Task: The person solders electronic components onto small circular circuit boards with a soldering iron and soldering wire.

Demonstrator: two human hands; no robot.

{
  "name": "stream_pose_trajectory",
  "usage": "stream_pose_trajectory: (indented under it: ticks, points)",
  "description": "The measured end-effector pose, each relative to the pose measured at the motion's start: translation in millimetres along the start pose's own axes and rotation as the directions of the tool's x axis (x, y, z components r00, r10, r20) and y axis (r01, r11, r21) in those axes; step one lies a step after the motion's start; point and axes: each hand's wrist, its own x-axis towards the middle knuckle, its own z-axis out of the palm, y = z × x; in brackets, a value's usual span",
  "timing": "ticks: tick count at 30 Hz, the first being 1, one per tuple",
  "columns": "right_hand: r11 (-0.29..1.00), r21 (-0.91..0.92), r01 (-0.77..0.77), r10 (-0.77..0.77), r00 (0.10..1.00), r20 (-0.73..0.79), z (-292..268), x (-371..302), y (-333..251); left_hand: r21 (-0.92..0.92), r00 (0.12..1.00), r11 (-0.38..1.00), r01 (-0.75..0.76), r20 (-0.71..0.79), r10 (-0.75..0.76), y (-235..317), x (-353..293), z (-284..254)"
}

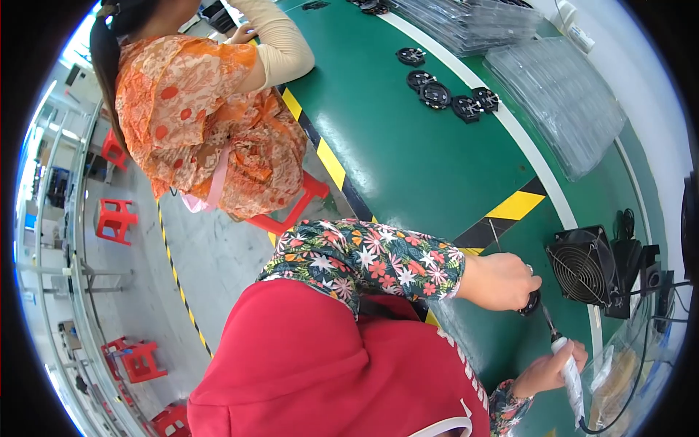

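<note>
My left hand point(502, 282) is closed over the green worktable, fingers gripping a small round black part point(531, 303). A thin, wire-like strand point(495, 234) sticks out behind that hand. In my right hand point(546, 371), closed around the white-wrapped handle, is a soldering iron point(571, 379). Its metal tip points at the black part; whether they touch, I cannot tell. A cable runs from the iron's end. Just beyond my left hand stands a square black fan point(582, 266) with a wire grille.
Several round black parts point(451, 95) lie farther along the worktable point(408, 167), near stacked clear plastic trays point(557, 102). Yellow-black tape point(510, 207) crosses the surface. A co-worker in an orange patterned garment point(211, 124) sits at the table on a red stool point(295, 207).
</note>
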Motion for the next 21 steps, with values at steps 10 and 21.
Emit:
stream_pose_trajectory:
  ticks: [10,21]
  points:
    - [0.998,-0.006,0.055,-0.055,0.998,-0.008,-3.5,-2.8,2.4,-0.006,0.999,1.0,0.006,-0.035,-0.006,5.6,-3.7,-1.1]
    - [0.986,0.1,0.13,-0.121,0.989,-0.089,5.5,0.8,-2.8,-0.089,0.99,0.994,0.069,0.126,-0.057,1.0,2.2,-14.3]
